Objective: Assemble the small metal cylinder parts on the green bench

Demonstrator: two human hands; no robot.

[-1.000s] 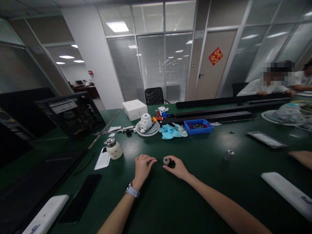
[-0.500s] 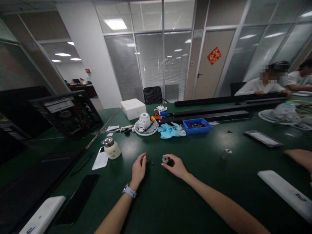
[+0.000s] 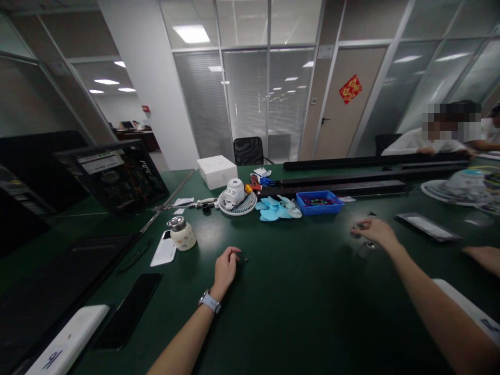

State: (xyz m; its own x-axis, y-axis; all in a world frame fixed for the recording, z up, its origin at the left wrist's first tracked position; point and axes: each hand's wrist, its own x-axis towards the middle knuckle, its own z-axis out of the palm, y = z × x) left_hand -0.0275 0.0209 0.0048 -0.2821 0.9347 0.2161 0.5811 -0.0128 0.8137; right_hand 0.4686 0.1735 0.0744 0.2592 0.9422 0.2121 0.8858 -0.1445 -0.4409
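My left hand, with a watch on the wrist, rests on the green table, its fingers loosely bent and nothing visible in them. Just right of its fingertips lies a tiny dark piece, too small to name. My right hand is stretched out to the right, thumb and fingers closed on a small round metal part, blurred by motion. Close under that hand a short metal cylinder stands on the table, partly smeared.
Ahead are light-blue fan blades, a white fan housing, a blue tray of wires and a white box. A jar and phone lie left. Another person's hand is at the right edge.
My right hand has swung from the middle far to the right, carrying the round metal part to beside the cylinder. My left hand stays near the tiny piece. The view has shifted slightly.
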